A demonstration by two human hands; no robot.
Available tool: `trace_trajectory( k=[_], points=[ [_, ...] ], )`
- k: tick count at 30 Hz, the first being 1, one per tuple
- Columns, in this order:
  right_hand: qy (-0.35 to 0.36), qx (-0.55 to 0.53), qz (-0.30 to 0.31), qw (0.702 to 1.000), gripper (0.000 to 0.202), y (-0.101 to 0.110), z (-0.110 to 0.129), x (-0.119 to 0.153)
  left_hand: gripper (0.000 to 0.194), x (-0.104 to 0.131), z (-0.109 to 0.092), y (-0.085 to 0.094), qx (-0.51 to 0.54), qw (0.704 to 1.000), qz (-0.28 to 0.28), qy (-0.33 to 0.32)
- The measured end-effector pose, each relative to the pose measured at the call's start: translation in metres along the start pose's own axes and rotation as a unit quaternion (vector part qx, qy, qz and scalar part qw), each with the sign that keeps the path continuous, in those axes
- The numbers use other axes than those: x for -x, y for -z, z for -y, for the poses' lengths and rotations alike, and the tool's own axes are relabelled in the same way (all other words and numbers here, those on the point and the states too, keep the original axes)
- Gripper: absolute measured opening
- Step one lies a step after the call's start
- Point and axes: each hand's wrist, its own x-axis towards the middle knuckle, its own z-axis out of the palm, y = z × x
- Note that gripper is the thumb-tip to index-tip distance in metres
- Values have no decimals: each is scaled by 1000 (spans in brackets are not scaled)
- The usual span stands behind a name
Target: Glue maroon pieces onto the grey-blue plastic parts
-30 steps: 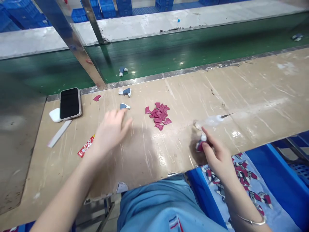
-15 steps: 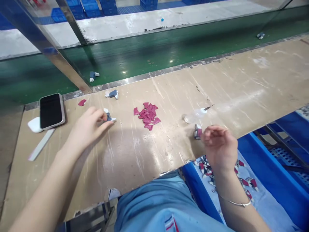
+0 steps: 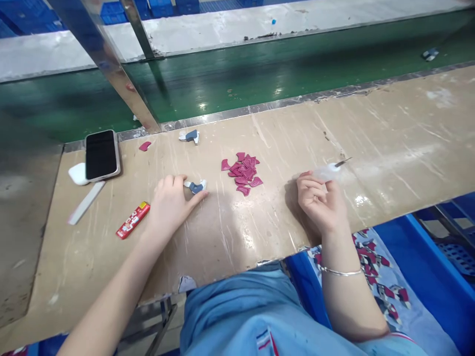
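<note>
My left hand rests low on the table, with a small blue-grey and white moulded piece between its thumb and index finger. Both fingers touch the ends of the piece. My right hand has its fingers curled at the rear of a clear squeeze bottle with a thin needle tip. Most of the bottle's body is hidden by the hand. Between my hands lies a loose pile of flat dark-red pieces. A second blue-grey and white piece sits farther back.
At the left are a phone, a pale strip, a red packet and one loose red piece. A metal post stands by the green belt. A blue bin with finished-looking pieces is below right.
My right hand has shifted left onto the squeeze bottle; the red-and-grey piece beside it is now out of sight. My left hand has spread slightly around its piece. The view has shifted, uncovering the red packet.
</note>
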Motion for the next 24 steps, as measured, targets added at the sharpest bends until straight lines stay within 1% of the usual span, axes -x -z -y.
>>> trace_trajectory(
  k=[2, 3, 5, 6, 8, 10, 12, 14, 15, 16, 17, 19, 20, 22, 24],
  points=[
    [29, 37, -34, 998, 18, -8, -15, -1, 57, -4, 1, -8, 18, 999, -8, -34],
    [52, 72, -56, 994, 19, -13, -26, -1, 57, -6, 3, -11, 29, 998, -11, -49],
    [102, 174, -103, 974, 30, -22, -56, -3, 57, -12, 12, -16, 55, 996, -15, -67],
    [113, 227, -120, 960, 34, -25, -71, -5, 56, -16, 17, -16, 70, 995, -12, -68],
    [94, 310, -144, 935, 38, -30, -101, -12, 56, -23, 23, -14, 107, 993, 2, -56],
    [69, 357, -152, 919, 45, -33, -124, -19, 60, -25, 23, -7, 166, 986, 24, -27],
    [58, 387, -151, 908, 52, -33, -140, -25, 66, -15, 14, 3, 254, 966, 51, 1],
    [77, 420, -149, 892, 57, -32, -150, -30, 71, 6, -1, 12, 341, 936, 88, 22],
    [97, 442, -150, 879, 59, -31, -153, -31, 72, 20, -10, 14, 367, 924, 106, 33],
    [124, 467, -152, 862, 61, -30, -156, -32, 70, 33, -18, 15, 388, 913, 119, 43],
    [156, 495, -158, 840, 63, -28, -158, -33, 67, 47, -26, 13, 408, 904, 120, 52],
    [220, 552, -178, 785, 65, -22, -162, -32, 64, 70, -39, 4, 446, 884, 123, 66],
    [248, 580, -189, 753, 64, -18, -163, -31, 64, 78, -43, -2, 461, 878, 111, 72],
    [290, 633, -196, 691, 62, -10, -165, -28, 64, 88, -47, -15, 476, 871, 86, 84],
    [322, 677, -171, 639, 56, -4, -165, -25, 64, 92, -48, -24, 476, 872, 66, 90]
  ],
)
